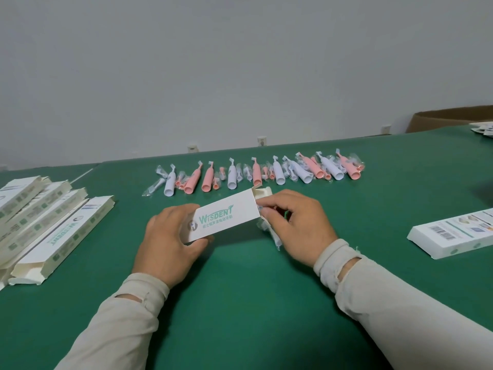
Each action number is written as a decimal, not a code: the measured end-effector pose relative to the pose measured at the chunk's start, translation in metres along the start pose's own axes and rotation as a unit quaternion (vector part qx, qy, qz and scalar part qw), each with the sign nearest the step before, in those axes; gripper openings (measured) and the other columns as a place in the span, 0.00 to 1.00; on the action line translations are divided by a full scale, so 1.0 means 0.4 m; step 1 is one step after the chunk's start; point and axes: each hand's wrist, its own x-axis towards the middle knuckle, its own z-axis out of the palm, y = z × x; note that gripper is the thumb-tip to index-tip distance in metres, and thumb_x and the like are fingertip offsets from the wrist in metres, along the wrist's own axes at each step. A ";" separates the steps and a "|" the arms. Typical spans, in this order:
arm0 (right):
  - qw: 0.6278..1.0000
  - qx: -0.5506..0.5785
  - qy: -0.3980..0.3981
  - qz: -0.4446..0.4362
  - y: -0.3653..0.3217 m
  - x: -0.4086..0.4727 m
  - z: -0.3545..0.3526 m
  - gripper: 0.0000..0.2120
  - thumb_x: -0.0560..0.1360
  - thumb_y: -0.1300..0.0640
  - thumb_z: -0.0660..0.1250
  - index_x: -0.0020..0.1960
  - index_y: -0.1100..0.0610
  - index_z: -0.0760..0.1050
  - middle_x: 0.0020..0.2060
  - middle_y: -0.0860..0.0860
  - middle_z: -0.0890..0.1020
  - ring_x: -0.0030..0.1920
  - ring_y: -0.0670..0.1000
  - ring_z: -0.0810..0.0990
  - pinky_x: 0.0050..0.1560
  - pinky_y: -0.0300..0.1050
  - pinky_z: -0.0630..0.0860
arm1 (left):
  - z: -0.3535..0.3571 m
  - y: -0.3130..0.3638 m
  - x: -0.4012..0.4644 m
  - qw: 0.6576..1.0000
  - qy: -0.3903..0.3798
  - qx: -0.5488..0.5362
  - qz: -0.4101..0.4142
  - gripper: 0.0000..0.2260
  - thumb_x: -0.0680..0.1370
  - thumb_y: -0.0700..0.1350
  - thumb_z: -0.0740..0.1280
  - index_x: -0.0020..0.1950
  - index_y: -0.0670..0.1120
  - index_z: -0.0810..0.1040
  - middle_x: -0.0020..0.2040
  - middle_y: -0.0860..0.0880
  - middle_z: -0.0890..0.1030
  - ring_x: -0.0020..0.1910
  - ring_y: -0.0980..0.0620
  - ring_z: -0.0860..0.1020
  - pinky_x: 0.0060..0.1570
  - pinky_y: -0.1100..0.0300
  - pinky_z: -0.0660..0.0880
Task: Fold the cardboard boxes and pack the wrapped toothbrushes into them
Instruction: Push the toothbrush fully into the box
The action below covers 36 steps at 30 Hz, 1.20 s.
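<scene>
Here, near the middle of the green table, a white printed cardboard box is gripped by the left hand, while a clear-wrapped toothbrush part is pinched at its open end by the right hand. Light, crushable card is judged best held by its edges.

Dim, even light; soft shadows beneath both forearms; wide-angle bending at edges.

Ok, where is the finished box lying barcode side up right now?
In the head view the barcode-up box lies flat at the right edge of the green table, to the right of the right hand and apart from it.
</scene>
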 end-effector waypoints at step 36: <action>0.991 -0.041 0.055 0.118 0.080 0.032 -0.062 0.06 0.79 0.56 0.67 0.50 0.45 0.78 0.44 0.39 0.80 0.42 0.37 0.76 0.48 0.33 0.72 | 0.003 -0.023 0.012 0.998 0.054 0.026 -0.025 0.25 0.70 0.50 0.78 0.65 0.57 0.75 0.59 0.52 0.77 0.61 0.44 0.70 0.53 0.52 0.66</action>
